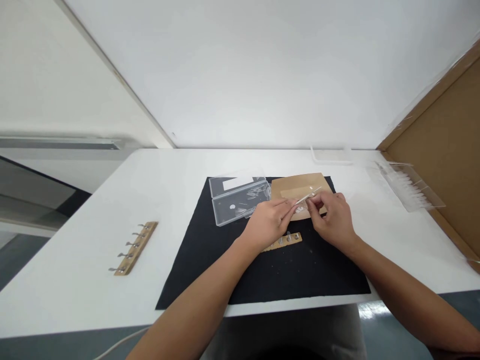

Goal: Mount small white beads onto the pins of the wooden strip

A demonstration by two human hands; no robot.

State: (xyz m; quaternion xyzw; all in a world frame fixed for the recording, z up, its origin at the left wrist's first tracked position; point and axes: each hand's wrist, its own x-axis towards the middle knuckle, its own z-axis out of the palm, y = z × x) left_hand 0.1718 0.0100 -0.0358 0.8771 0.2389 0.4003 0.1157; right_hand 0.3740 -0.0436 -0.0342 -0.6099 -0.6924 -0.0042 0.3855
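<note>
Over a black mat [202,265], my left hand [270,220] is closed on a thin pale stick [308,195] that points up to the right. My right hand [330,215] is pinched close to the stick; whatever lies between its fingertips is too small to make out. Behind both hands lies a brown paper sheet [300,182] with small whitish bits on it. Just below the hands, a wooden strip [288,240] carries several small clear pieces, its left end hidden by my left wrist. An open clear plastic case [225,214] with thin transparent pieces sits left of the paper.
On the left of the white table [90,240] lies another wooden strip [135,248] with several metal clips. A clear rack of pale pieces [410,187] stands at the right, near a cardboard panel [442,145]. A clear tray [332,156] is at the back.
</note>
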